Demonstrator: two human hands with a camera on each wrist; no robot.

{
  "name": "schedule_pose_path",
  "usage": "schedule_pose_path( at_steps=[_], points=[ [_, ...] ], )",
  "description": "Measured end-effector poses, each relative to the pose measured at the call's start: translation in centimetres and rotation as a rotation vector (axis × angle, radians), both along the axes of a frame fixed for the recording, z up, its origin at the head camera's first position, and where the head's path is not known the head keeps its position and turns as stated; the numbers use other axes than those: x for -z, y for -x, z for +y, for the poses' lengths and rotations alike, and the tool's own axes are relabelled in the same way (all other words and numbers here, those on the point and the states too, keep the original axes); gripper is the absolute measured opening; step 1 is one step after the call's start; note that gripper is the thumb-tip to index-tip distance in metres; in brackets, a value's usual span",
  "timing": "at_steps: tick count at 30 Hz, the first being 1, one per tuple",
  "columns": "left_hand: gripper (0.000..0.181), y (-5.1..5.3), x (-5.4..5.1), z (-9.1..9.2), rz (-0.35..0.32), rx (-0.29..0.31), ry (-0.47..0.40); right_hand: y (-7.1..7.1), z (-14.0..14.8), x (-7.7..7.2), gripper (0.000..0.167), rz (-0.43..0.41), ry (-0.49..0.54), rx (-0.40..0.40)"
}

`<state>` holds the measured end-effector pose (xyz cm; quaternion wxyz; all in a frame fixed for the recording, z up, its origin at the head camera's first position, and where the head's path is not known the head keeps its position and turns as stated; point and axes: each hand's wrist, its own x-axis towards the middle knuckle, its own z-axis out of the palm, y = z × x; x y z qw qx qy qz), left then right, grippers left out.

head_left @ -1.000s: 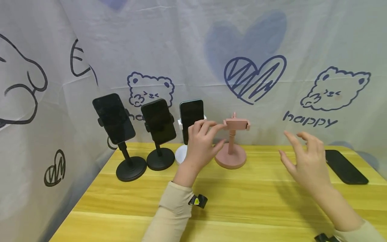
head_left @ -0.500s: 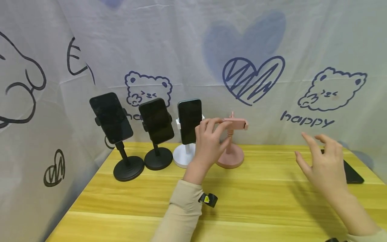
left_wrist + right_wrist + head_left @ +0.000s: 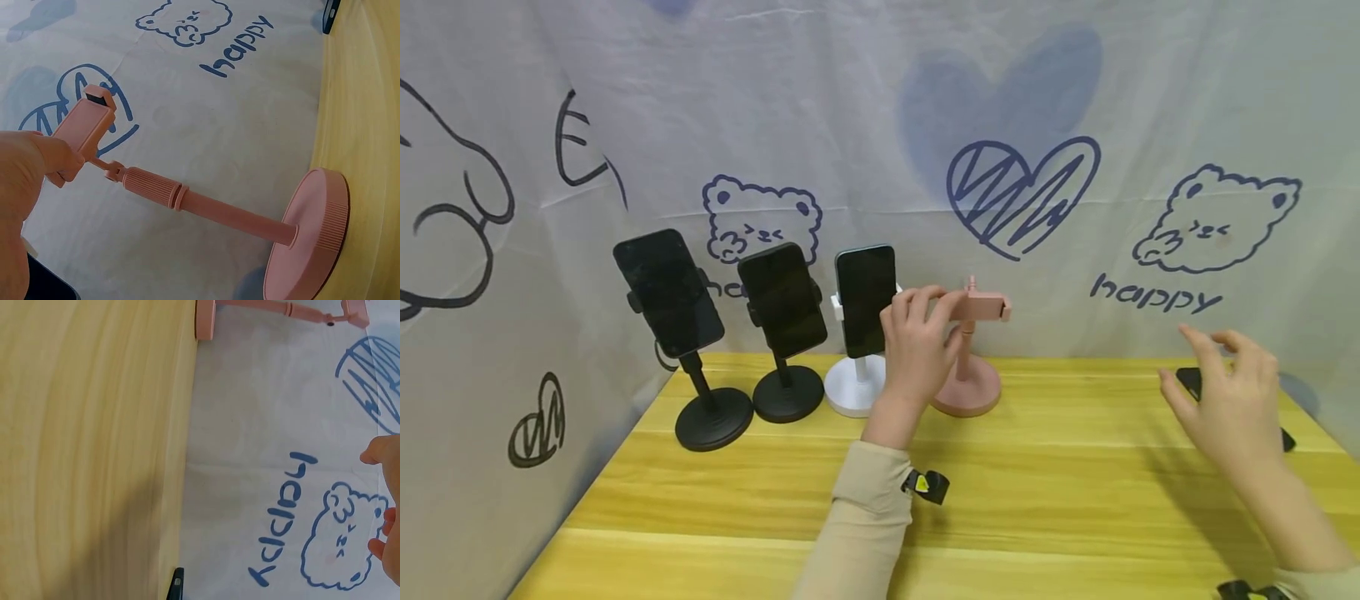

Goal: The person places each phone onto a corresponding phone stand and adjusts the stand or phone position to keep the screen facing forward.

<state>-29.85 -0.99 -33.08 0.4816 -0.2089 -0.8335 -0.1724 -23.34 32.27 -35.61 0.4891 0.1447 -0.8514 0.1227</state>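
Observation:
A pink phone stand (image 3: 987, 307) with a round base stands on the table, its clamp holding no phone. My left hand (image 3: 917, 346) pinches the left end of that clamp between thumb and fingers; the left wrist view shows the thumb (image 3: 59, 153) against it. To the right, my right hand (image 3: 1236, 400) hovers over a black phone (image 3: 1189, 381), fingers spread and slightly bent, holding nothing. The hand covers most of the phone, which lies flat. In the right wrist view only the phone's end (image 3: 177, 584) shows, apart from the fingers.
Left of the pink stand are a white stand (image 3: 850, 387) and two black stands (image 3: 788, 393), each bearing an upright dark phone. A printed cloth (image 3: 1037, 100) hangs behind the wooden table (image 3: 737, 508). The white stand is close beside my left hand.
My right hand has moved right, from beside the phone to over it. The left hand has shifted slightly right and closed on the pink clamp's end. The view has drifted a little.

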Motion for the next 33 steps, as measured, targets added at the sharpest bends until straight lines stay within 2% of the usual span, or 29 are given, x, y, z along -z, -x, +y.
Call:
schedule_pose_path(
  at_steps=[6, 10, 18, 20, 23, 25, 33],
  points=[
    [0.034, 0.3, -0.1, -0.2, -0.003, 0.007, 0.014, 0.0, 0.6, 0.2, 0.086, -0.071, 0.046, 0.035],
    [0.038, 0.5, -0.1, -0.3, -0.006, -0.010, 0.021, 0.0, 1.1, 0.5, 0.090, -0.117, 0.078, 0.056],
    [0.038, 0.9, 0.1, -0.2, 0.004, -0.002, 0.019, -0.2, 2.3, 1.0, 0.096, -0.188, 0.070, 0.155],
    [0.036, 0.9, 0.1, -0.2, 0.013, -0.005, 0.012, -0.1, 2.6, 1.1, 0.091, -0.199, 0.066, 0.164],
    [0.034, 0.9, 0.1, -0.2, 0.022, -0.008, 0.008, -0.1, 3.1, 1.0, 0.064, -0.251, 0.085, 0.205],
    [0.034, 0.9, 0.1, -0.2, 0.018, -0.006, 0.006, -0.1, 3.5, 1.0, 0.053, -0.295, 0.103, 0.237],
    [0.033, 0.8, 0.3, -0.1, -0.003, -0.016, -0.016, 0.3, 5.1, 1.3, 0.061, -0.424, 0.108, 0.322]
  ],
)
